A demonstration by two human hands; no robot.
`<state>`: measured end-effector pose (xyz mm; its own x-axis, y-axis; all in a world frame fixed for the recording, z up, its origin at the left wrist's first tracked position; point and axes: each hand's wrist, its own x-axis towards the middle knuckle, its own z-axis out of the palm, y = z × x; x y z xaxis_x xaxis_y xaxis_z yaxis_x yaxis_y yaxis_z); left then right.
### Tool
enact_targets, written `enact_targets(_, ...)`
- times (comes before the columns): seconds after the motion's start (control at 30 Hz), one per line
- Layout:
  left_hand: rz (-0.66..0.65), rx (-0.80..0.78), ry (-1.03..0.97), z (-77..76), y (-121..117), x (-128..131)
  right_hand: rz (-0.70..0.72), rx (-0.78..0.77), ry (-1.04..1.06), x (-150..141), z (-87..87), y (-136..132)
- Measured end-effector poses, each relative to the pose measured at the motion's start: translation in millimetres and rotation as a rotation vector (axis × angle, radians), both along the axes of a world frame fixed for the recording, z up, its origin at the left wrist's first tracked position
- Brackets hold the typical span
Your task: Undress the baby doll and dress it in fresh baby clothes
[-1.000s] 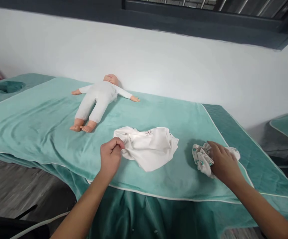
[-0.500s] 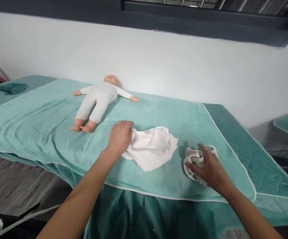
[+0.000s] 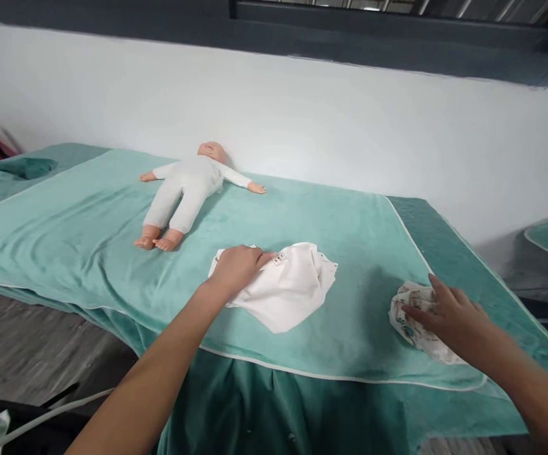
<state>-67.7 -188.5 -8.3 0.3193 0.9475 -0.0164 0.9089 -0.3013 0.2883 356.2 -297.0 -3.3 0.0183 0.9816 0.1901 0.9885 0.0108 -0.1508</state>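
My left hand [image 3: 238, 268] presses on the crumpled white cloth garment [image 3: 290, 287]; I can't tell whether it pinches fabric. My right hand [image 3: 456, 316], thumb and forefinger spread, touches the bunched white patterned cloth [image 3: 416, 316]. Beyond lies the white-bodied baby doll [image 3: 188, 183].

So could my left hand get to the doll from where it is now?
Probably yes: the left hand is on the white cloth, and only bare green blanket seems to lie between it and the doll's feet.
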Motion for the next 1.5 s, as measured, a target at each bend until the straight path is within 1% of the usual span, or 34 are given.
enact_targets(0.03, -0.055, -0.034, -0.063, 2.9, -2.2, 1.4, 0.055, -0.046, -0.026, -14.4, 8.3, -1.9)
enact_targets(0.07, -0.11, -0.072, -0.141, 7.1, -5.1, 2.5, 0.045, -0.07, -0.008, -32.4, 17.1, -3.1)
enact_targets(0.1, -0.16, -0.112, -0.233, 12.6, -8.7, 3.5, 0.02, -0.04, 0.01, -53.1, 26.2, -3.4)
enact_targets(0.13, -0.199, -0.154, -0.334, 19.6, -13.0, 4.3, 0.044, -0.04, 0.039, -75.4, 35.2, -2.5)
enact_targets(0.17, -0.223, -0.198, -0.438, 27.8, -17.7, 4.9, 0.133, -0.059, 0.133, -98.1, 43.9, -0.2)
enact_targets(0.23, -0.229, -0.25, -0.639, 46.8, -27.5, 5.4, 0.33, -0.031, 0.332, -140.9, 60.1, 8.0)
enact_targets(0.3, -0.2, -0.216, -0.795, 66.4, -36.4, 4.6, 0.489, -0.012, 0.486, -175.2, 74.0, 20.3)
enact_targets(0.37, -0.167, -0.127, -0.897, 83.3, -43.3, 3.2, 0.632, -0.106, 0.635, -199.5, 84.7, 34.4)
enact_targets(0.47, -0.137, -0.03, -0.968, 101.0, -50.6, 1.5, 0.759, -0.299, 0.777, -221.5, 94.4, 53.4)
enact_targets(0.53, -0.13, 0.028, -0.973, 109.0, -54.1, 0.3, 0.799, -0.339, 0.815, -229.5, 99.5, 61.8)
enact_targets(0.57, -0.131, 0.052, -0.96, 112.5, -55.6, -0.8, 0.796, -0.309, 0.81, -231.8, 102.8, 64.5)
enact_targets(0.63, -0.14, 0.076, -0.894, 118.8, -57.3, -5.1, 0.738, -0.165, 0.728, -232.5, 112.4, 67.4)
enact_targets(0.7, -0.158, 0.065, -0.761, 124.5, -57.4, -12.4, 0.639, 0.029, 0.576, -227.9, 125.5, 68.2)
enact_targets(0.77, -0.176, 0.064, -0.585, 128.8, -55.6, -21.2, 0.546, 0.176, 0.42, -218.6, 138.7, 68.6)
enact_targets(0.83, -0.146, 0.122, -0.427, 130.8, -52.4, -29.2, 0.461, 0.248, 0.3, -206.3, 147.4, 69.7)
enact_targets(0.9, -0.048, 0.228, -0.308, 129.7, -48.4, -34.1, 0.365, 0.282, 0.204, -193.1, 149.0, 71.3)
enact_targets(0.97, 0.07, 0.349, -0.217, 125.9, -44.8, -35.7, 0.243, 0.301, 0.116, -180.8, 144.2, 72.5)
enact_targets(1.03, 0.158, 0.45, -0.147, 120.0, -42.1, -35.0, 0.11, 0.31, 0.029, -170.6, 136.4, 72.1)
enact_targets(1.13, 0.242, 0.554, -0.087, 109.1, -39.5, -33.6, -0.053, 0.273, -0.088, -158.1, 126.5, 68.4)
enact_targets(1.23, 0.314, 0.615, -0.072, 99.7, -38.6, -35.1, -0.177, 0.208, -0.16, -144.1, 123.0, 62.5)
enact_targets(1.33, 0.376, 0.649, -0.075, 97.3, -40.8, -38.4, -0.21, 0.166, -0.13, -125.8, 124.0, 57.0)
enact_targets(1.43, 0.424, 0.63, -0.051, 104.1, -41.5, -39.8, -0.203, 0.121, -0.115, -109.0, 128.4, 55.2)
enact_targets(1.5, 0.44, 0.576, -0.012, 109.0, -34.7, -38.1, -0.235, 0.049, -0.152, -104.2, 132.2, 59.2)
